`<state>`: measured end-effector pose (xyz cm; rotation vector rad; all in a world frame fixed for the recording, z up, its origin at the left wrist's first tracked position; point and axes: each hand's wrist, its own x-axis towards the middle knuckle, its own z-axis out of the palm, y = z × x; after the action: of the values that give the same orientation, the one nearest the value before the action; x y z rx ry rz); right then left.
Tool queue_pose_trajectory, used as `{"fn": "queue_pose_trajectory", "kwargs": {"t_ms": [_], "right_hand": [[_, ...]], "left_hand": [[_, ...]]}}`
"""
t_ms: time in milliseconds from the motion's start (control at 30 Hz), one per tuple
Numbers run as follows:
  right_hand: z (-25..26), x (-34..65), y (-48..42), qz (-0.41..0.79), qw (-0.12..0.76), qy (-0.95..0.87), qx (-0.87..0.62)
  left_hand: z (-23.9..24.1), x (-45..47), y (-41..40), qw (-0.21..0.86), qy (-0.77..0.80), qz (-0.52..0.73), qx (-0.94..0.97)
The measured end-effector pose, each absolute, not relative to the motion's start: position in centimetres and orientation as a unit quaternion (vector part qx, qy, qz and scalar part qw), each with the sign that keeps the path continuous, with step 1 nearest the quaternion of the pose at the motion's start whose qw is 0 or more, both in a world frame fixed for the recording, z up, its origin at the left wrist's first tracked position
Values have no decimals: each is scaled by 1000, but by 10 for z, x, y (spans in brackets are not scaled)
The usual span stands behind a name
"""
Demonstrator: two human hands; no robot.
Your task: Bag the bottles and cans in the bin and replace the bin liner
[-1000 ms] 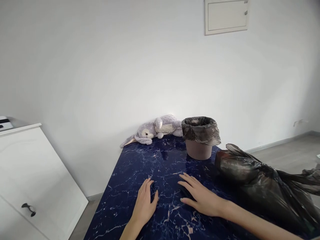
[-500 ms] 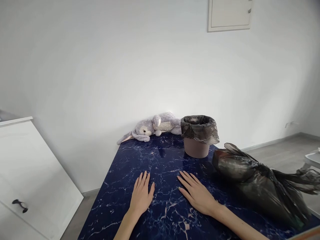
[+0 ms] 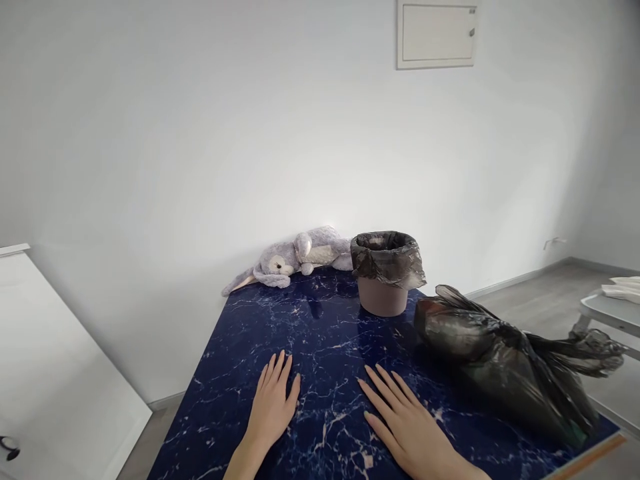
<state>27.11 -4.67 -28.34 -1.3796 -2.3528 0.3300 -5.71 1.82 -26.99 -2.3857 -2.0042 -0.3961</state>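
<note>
While the left hand [image 3: 273, 405] lies palm down on the blue marbled table [image 3: 323, 363], fingers straight forward, thumb apart, a plush rabbit [image 3: 287, 259] lies along the far edge. Lined bin [image 3: 384, 297] upright beside it. Right hand [image 3: 407, 423] palm down, fingers extended and fanned, angled forward-left. Black bag [image 3: 505, 377] on the table, farther right.

You appear to be in a room of a home. Along the plain white wall [image 3: 200, 147], a lavender plush rabbit [image 3: 280, 257] lies on your glossy blue marble-patterned table [image 3: 250, 323], a household touch, near a small trash bin [image 3: 383, 297] fitted with a black liner [image 3: 387, 267]. To your left stands a white cabinet [image 3: 55, 373] with a dark handle [image 3: 10, 451]; above you, a small access panel [image 3: 437, 33] is set in the wall, and gray flooring [image 3: 540, 287] meets a baseboard [image 3: 517, 277].
</note>
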Motion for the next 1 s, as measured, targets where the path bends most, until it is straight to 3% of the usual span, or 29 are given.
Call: {"fn": "queue_pose_trajectory", "kwargs": {"t_ms": [233, 1000], "right_hand": [[-267, 272, -56, 160, 145, -832, -512], [-274, 278, -53, 187, 221, -821, -492]], "left_hand": [[-269, -59, 21, 6, -640, -127, -758], [-267, -59, 22, 21, -631, -142, -763]]}}
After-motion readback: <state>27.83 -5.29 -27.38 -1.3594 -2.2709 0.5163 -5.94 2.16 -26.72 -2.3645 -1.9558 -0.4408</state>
